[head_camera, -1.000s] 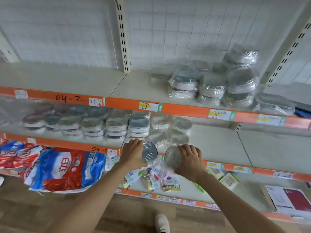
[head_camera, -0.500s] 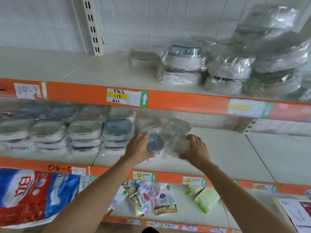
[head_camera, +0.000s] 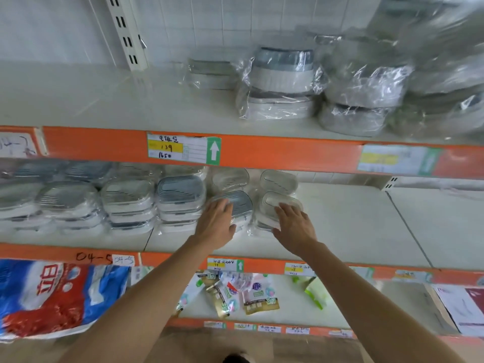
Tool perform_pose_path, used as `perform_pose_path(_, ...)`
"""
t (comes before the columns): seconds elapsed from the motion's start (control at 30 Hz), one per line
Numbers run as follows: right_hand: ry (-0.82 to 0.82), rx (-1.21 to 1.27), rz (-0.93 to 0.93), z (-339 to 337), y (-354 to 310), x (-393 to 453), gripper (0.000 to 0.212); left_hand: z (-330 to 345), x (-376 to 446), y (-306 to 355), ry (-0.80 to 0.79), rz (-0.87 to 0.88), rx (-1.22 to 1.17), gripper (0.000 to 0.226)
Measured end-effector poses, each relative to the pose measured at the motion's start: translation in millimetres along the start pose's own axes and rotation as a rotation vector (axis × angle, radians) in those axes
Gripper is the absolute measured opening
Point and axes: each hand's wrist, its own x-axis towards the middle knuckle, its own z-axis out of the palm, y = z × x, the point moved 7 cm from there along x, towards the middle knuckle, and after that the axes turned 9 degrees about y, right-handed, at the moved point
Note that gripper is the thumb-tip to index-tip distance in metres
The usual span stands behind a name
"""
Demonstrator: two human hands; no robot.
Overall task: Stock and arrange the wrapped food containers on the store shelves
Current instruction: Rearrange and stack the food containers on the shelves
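Head view, so looking down past both forearms at the middle shelf [head_camera: 340, 226]. Left hand [head_camera: 217, 221] laid on the grey-lidded wrapped container [head_camera: 239, 203], fingers fairly straight and spread over its near edge, more pressing than clamping. Right hand [head_camera: 294, 224] same deal on the clear-lidded wrapped container [head_camera: 279, 203] just beside it, grip loose, fingers flat on the lid. Both boxes sitting on the shelf at the right end of the row, each right in front of another clear one [head_camera: 279, 180] further back.

Probably light, empty plastic, stiff enough not to buckle, but that loose film looks slippery and crinkly, so likely to slide under a flat palm. Better bet: pinching the short sides of the box through the wrap, not the baggy film itself. Lids possibly not locked, can't tell.

Stacks of the same stuff [head_camera: 180, 197] to the left, bigger wrapped tubs [head_camera: 282, 82] on the upper shelf, sachets [head_camera: 235, 294] below.
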Motion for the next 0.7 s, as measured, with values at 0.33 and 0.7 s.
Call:
perform_pose_path(0.33, -0.051, -0.056, -0.226, -122.4, -76.6, -97.4, 0.039, -137.7, -92.9, 26.5, -0.071, 0.107, 0.048, 0.028)
perform_pose_path(0.7, 0.246, -0.058, -0.311, -308.3, -108.0, -96.1, 0.041, -305.7, -90.6, 31.4, 0.221, 0.057, -0.127, 0.016)
